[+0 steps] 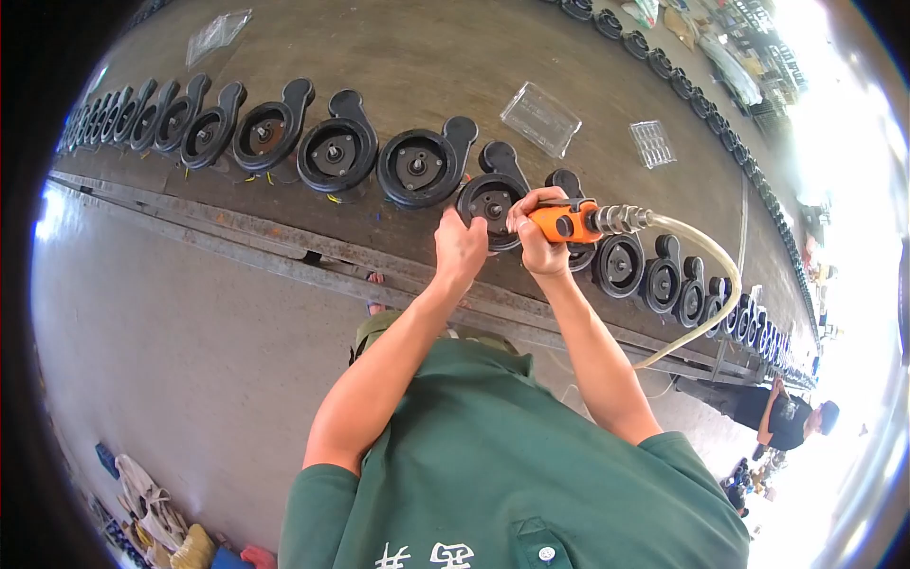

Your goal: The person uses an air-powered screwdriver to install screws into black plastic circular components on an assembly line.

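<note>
Orange pneumatic hand tool (566,224) with pale air hose (706,275), clenched in the right hand (536,237); left hand (460,248) grips the black round cast-metal pump casing (491,201) between both hands, one of a long row (284,142) on a brown table (398,57); grey concrete floor (171,351) below.

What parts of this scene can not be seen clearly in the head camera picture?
- Tip of the orange air tool: hidden behind the right hand.
- Lower edge of the black pump housing: covered by the left hand and the right hand.
- Far pump housings at the row's end: too small and bent by the fisheye rim.
- Upper right corner: washed out by glare.
</note>
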The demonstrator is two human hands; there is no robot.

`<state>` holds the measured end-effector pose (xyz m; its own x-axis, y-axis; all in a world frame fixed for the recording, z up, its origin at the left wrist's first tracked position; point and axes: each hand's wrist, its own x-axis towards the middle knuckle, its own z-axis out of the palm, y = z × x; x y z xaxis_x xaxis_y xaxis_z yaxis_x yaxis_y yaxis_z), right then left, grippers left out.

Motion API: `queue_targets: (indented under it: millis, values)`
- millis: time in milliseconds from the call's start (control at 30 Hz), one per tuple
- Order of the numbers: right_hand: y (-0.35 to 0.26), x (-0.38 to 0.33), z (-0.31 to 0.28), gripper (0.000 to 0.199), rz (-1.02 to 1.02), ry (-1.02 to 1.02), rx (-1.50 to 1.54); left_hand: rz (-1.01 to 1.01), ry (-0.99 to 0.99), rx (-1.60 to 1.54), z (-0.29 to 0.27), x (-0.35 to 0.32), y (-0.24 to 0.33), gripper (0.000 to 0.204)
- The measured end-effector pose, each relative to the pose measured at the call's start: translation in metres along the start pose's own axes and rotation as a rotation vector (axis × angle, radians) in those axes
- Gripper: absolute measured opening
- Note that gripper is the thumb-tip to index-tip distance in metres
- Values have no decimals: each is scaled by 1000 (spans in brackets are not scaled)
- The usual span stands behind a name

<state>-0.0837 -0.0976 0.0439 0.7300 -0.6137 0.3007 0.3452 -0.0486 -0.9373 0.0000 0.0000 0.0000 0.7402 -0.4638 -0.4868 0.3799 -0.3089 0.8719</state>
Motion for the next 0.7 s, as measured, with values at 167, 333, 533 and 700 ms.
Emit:
queue_targets:
  millis: [167,333,533,700]
  values:
    - [-12,10,3,25,-73,47,-157,36,-36,-66,2,2,-1,43]
    - [-24,1,11,27,-12,64,-164,-58,-220,-162,-14,1,18,40]
    - [-43,36,32,25,54,292,-202,-65,-287,-138,-20,5,31,60]
    - [-37,47,15,25,-72,258,23,-130,-211,94,-15,0,50,68]
